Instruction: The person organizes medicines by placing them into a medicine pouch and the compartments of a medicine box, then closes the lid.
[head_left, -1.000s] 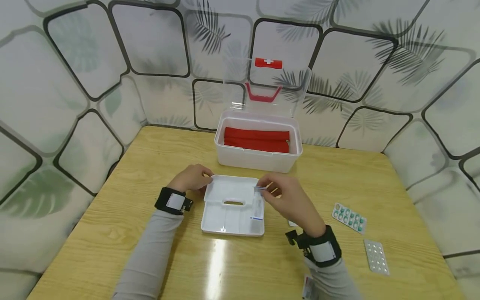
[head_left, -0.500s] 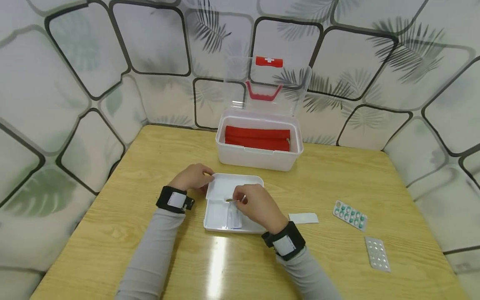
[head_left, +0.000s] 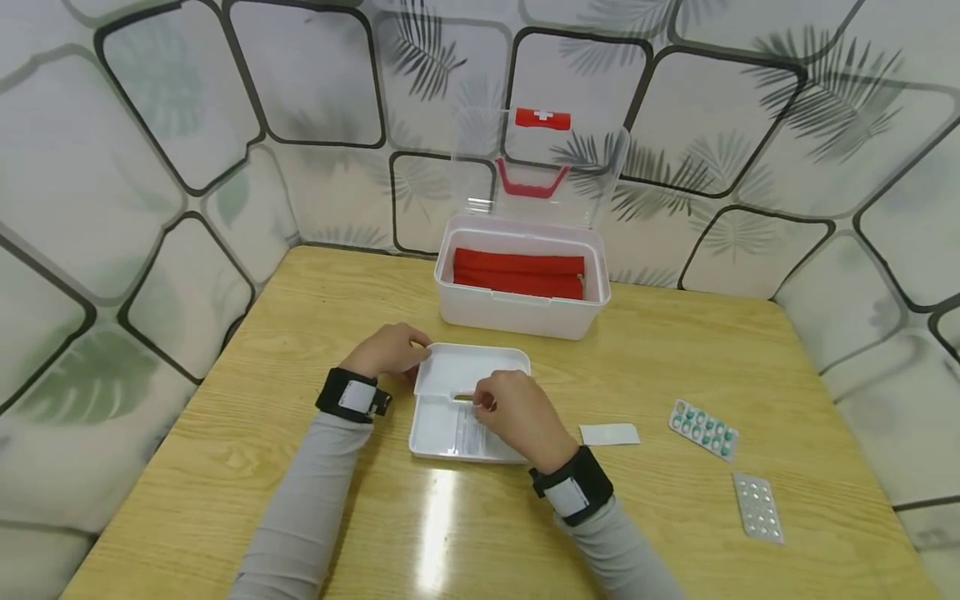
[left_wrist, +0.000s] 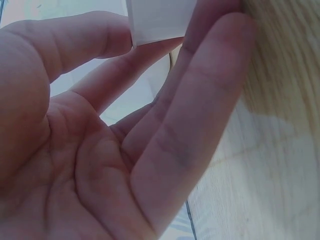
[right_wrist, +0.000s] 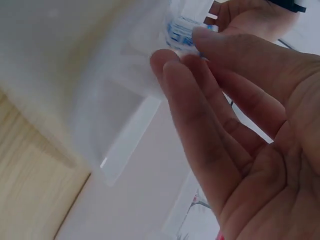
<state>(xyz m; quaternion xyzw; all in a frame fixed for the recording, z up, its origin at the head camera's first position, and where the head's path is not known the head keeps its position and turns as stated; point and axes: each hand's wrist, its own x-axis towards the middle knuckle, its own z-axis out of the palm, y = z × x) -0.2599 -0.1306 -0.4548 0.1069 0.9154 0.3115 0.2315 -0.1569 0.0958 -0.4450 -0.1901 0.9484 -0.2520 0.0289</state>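
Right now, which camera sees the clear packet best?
The right wrist view: the clear packet is close, with blue print showing. The head view shows it small and faint by the right hand; the left wrist view doesn't show it.

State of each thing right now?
White plastic box: open, clear lid raised.
Red fabric pouch: lying in box.
White rectangular plastic tray: front uncovered, corner in left grip.
Clear blue-printed plastic packet: pinched by right grip.
Green-and-white capsule blister pack: flat.
Silver rectangular blister pack: flat.
White rectangular strip: flat.
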